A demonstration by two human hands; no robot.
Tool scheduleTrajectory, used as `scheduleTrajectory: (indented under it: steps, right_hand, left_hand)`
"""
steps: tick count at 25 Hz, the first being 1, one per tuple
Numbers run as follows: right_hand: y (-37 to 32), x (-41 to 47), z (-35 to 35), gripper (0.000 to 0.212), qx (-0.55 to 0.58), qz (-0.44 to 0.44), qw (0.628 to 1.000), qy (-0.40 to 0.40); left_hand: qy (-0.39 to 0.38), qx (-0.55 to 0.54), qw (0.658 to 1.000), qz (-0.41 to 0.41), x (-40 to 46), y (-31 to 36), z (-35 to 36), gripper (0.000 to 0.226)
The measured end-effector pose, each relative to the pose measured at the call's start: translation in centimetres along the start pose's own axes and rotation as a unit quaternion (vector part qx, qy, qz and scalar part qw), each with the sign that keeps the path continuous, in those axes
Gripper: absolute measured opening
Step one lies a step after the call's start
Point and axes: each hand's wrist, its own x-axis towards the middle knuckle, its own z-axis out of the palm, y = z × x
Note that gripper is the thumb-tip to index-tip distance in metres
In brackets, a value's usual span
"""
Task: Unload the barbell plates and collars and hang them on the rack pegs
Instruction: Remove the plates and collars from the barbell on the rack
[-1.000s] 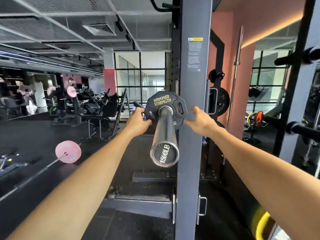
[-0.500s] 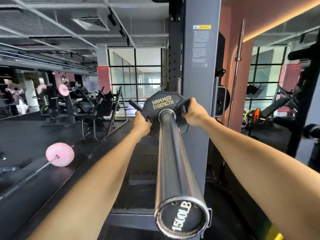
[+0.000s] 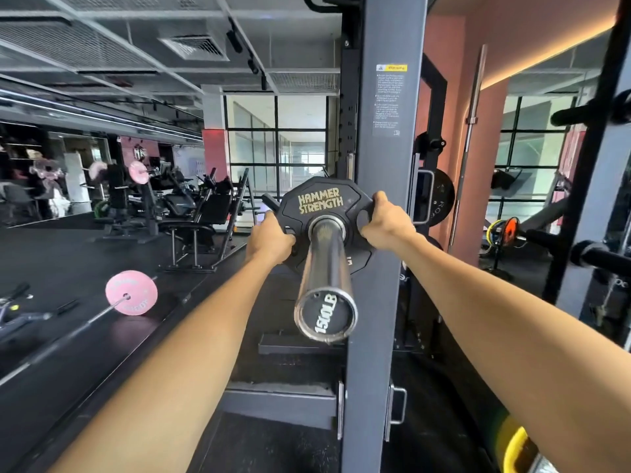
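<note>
A black plate marked HAMMER STRENGTH sits on the chrome barbell sleeve, whose end cap reads 1500LB and points toward me. My left hand grips the plate's lower left edge. My right hand holds its right edge, fingers curled through a grip hole. No collar shows on the sleeve in front of the plate. Black rack pegs stick out from the uprights at the right.
The grey rack upright stands right behind the plate. Another plate hangs on the rack beyond it. A bar with a pink plate lies on the floor at left. Benches and machines fill the back left. A yellow-edged plate shows at bottom right.
Both hands have closed on the plate's edges. The view has shifted, so the sleeve end now sits higher and farther from the camera than half a second ago.
</note>
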Motion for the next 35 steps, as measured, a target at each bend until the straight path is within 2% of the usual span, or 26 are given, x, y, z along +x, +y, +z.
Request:
scheduleTrajectory:
  steps: [2,6,11,18,25,27,29,32,35]
  right_hand:
    - [-0.3,-2.1,-1.2,0.023,0.005,-0.008,1.0,-0.005]
    - [-1.1,-6.3,-3.8,0.018,-0.015,-0.027,1.0,0.002]
    - [-2.4,-11.1,-6.3,0.022,-0.039,-0.02,0.999,0.003]
    - [-3.9,-17.0,-9.1,0.025,-0.039,-0.015,0.999,0.031]
    - [-4.9,-22.5,-11.0,0.019,-0.017,0.004,0.998,0.053]
    - [-5.1,-23.8,-11.5,0.016,-0.007,0.003,0.998,0.057]
    - [-5.0,-24.9,-11.8,0.02,0.014,0.01,0.998,0.057]
    - [-3.9,-25.7,-13.2,0.021,0.04,0.019,0.997,0.064]
    - [-2.0,-25.5,-15.7,0.022,0.04,0.019,0.996,0.08]
  left_hand:
    - [0.016,0.011,1.0,0.005,-2.6,0.0,-1.5,0.041]
    - [0.028,-0.033,0.999,0.003,-8.1,0.0,-4.6,0.024]
    - [0.001,-0.074,0.997,-0.024,-12.5,0.2,-7.7,0.032]
    - [0.0,-0.036,0.999,-0.015,-17.1,0.2,-10.8,0.02]
    - [0.004,0.011,0.999,0.037,-21.7,0.3,-14.2,0.005]
    - [0.012,0.03,0.998,0.054,-22.6,0.6,-15.2,0.011]
    - [0.019,0.062,0.995,0.08,-23.2,1.3,-16.0,0.004]
    - [0.037,0.08,0.99,0.108,-23.7,3.0,-16.5,0.026]
    - [0.056,0.093,0.985,0.135,-24.1,6.0,-15.9,0.02]
